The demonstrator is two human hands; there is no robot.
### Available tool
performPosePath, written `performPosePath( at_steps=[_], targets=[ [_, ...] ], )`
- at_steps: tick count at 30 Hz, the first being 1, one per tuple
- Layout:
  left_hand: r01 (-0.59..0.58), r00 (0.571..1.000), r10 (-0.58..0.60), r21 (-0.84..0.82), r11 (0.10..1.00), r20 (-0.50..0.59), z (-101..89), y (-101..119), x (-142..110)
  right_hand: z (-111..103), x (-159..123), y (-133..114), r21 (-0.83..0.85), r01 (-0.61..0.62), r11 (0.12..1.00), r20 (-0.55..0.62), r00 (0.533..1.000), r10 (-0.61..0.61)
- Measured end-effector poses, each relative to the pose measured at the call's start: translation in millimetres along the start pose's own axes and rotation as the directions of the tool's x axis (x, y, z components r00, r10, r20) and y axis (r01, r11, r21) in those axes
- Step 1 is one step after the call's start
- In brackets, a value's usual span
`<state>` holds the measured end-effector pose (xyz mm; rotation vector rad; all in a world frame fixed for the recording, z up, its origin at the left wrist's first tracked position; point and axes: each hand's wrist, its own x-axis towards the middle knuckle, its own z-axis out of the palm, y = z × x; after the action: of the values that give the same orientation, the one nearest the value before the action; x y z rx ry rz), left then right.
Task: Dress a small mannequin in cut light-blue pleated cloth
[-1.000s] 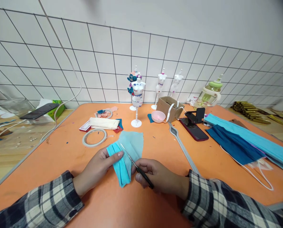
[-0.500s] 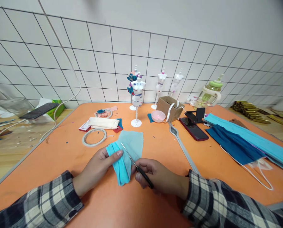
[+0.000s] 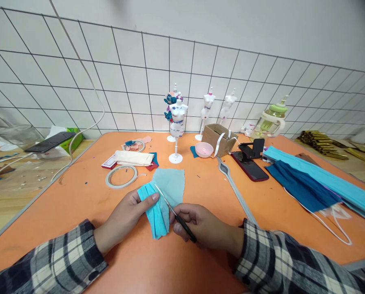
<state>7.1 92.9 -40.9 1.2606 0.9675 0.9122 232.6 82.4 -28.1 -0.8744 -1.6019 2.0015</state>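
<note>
My left hand (image 3: 136,207) pinches a folded, pleated piece of light-blue fabric (image 3: 156,222), thumb on top and fingers underneath. My right hand (image 3: 197,223) is closed around the black handles of a pair of scissors (image 3: 184,227). The slim metal blades point up and left across the blue fabric, close to my left thumb; whether they stand apart is too small to tell. Behind the folded piece, a paler blue sheet of fabric (image 3: 171,184) lies flat on the orange table (image 3: 115,261).
Beyond my hands stand a white mini dress form (image 3: 178,122), a pink bowl (image 3: 204,150) and a cardboard box (image 3: 215,139). Left are a tape roll (image 3: 110,179) and folded cream cloth (image 3: 133,158). Right lie a phone (image 3: 250,166) and a dark-blue face mask (image 3: 303,185).
The scissors have shifted very slightly up and left over the blue fabric. My left hand keeps its hold, almost still.
</note>
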Motion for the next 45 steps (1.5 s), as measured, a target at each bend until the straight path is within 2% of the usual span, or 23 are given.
performPosePath(
  at_steps=[2,7,11,19,24,32,38,45],
  targets=[
    [0.005,1.000,-0.005,0.006,1.000,-0.003,-0.4,-0.3,-0.5,-0.1,0.4,0.2,0.005,0.001,1.000,0.004,1.000,-0.001],
    [-0.051,0.993,0.047,-0.033,0.998,-0.109,-1.9,-0.5,-0.8,-1.7,-0.8,1.2,0.001,-0.031,1.000,0.010,0.999,0.031],
    [-0.024,1.000,0.024,0.001,1.000,-0.010,-1.2,0.2,-1.0,-4.4,-2.9,2.2,-0.028,-0.077,0.997,0.045,0.996,0.079],
    [-0.036,0.994,0.042,-0.061,0.997,0.098,-2.3,-2.4,-1.5,-7.6,-2.7,4.1,-0.022,-0.031,0.999,0.038,0.999,0.031],
    [-0.018,0.997,0.024,-0.079,0.997,0.072,-2.2,-1.8,-1.9,-7.9,-2.0,5.5,-0.021,-0.033,0.999,0.042,0.999,0.034],
    [0.021,0.997,-0.009,-0.169,0.985,0.072,9.4,10.4,-3.0,-7.1,-1.8,6.4,-0.010,-0.004,1.000,0.054,0.999,0.004],
    [0.046,0.998,-0.037,-0.149,0.988,0.060,9.4,9.9,-3.2,-4.2,-0.2,3.8,0.029,0.040,0.999,0.030,0.999,-0.041],
    [0.029,0.998,-0.022,-0.134,0.991,0.055,7.8,8.4,-3.2,-5.2,-1.5,2.2,-0.027,-0.005,1.000,0.010,1.000,0.006]
  ],
)
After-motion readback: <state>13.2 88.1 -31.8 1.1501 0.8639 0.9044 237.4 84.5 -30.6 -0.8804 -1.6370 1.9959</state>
